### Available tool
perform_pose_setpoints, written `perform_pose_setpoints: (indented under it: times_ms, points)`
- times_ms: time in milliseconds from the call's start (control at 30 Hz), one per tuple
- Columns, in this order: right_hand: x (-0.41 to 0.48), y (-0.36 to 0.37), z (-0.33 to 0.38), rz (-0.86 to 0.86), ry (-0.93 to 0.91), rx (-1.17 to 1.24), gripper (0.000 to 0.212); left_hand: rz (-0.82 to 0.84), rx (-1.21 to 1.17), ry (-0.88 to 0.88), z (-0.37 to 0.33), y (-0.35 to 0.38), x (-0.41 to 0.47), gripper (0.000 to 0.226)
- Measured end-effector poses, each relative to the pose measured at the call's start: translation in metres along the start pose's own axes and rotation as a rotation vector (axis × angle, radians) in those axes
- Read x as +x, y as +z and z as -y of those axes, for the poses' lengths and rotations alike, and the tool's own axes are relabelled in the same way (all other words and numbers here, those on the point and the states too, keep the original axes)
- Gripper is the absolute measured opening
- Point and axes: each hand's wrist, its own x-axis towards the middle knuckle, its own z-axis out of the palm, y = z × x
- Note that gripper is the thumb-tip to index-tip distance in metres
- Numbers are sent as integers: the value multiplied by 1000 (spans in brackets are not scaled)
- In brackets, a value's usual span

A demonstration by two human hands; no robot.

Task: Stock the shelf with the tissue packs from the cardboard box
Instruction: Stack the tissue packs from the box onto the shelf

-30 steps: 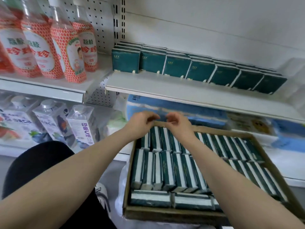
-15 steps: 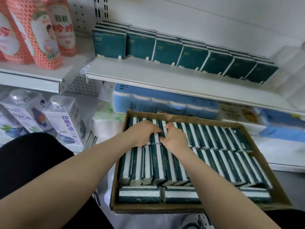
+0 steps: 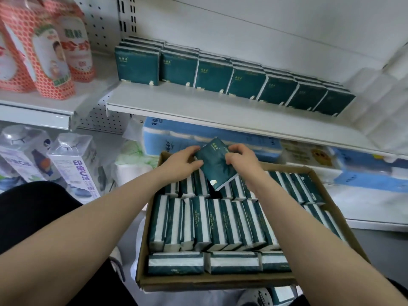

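A flat cardboard box (image 3: pixel 198 282) sits low in front of me, packed with rows of dark green and white tissue packs (image 3: pixel 212 221). One dark green tissue pack (image 3: pixel 215 165) is raised above the box's far rows, tilted. My left hand (image 3: pixel 183 161) holds its left edge and my right hand (image 3: pixel 241 159) grips its upper right corner. On the white shelf (image 3: pixel 198 109) above, a row of matching green packs (image 3: pixel 223 79) stands upright near the back.
Red-patterned bottles (image 3: pixel 53 65) stand on the left shelf. Clear square bottles (image 3: pixel 72 164) fill the lower left. Blue wrapped paper rolls (image 3: pixel 220 140) lie under the shelf behind the box. White bulk packs (image 3: pixel 384 100) sit at the shelf's right end.
Both hands were pressed down among the far rows of packs. They have since lifted one pack out of the box, and it now hangs tilted above the rows.
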Motion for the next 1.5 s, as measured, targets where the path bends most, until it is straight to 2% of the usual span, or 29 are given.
perform_pose_setpoints:
  times_ms: [100,200,267,367,567,700,900,1100,1233,1367,1500]
  points:
    - [0,-12,9,84,-36,136,30,52,-378,-27,-11,-5,-1,33]
    - [3,-20,15,70,-98,236,29,-11,-527,-20,-19,-13,1,31]
    - [4,-21,18,39,-119,297,39,-91,-633,-19,-25,-22,1,31]
    - [7,-18,24,12,-154,334,51,-245,-651,23,-37,-38,5,29]
    - [26,2,62,-33,-300,323,38,-437,-567,77,-52,-80,27,39]
    - [55,21,92,-45,-353,293,35,-526,-330,89,-45,-111,51,32]
    - [97,53,120,-104,-420,187,37,-722,-43,13,-18,-136,80,38]
    - [134,80,136,-177,-443,88,38,-716,-54,1,2,-142,101,45]
    - [149,90,134,-206,-426,102,41,-710,-80,16,5,-140,109,50]
    - [153,95,125,-195,-403,151,49,-716,20,-5,11,-140,113,54]
    - [153,92,121,-203,-416,202,37,-704,119,-29,14,-139,115,63]
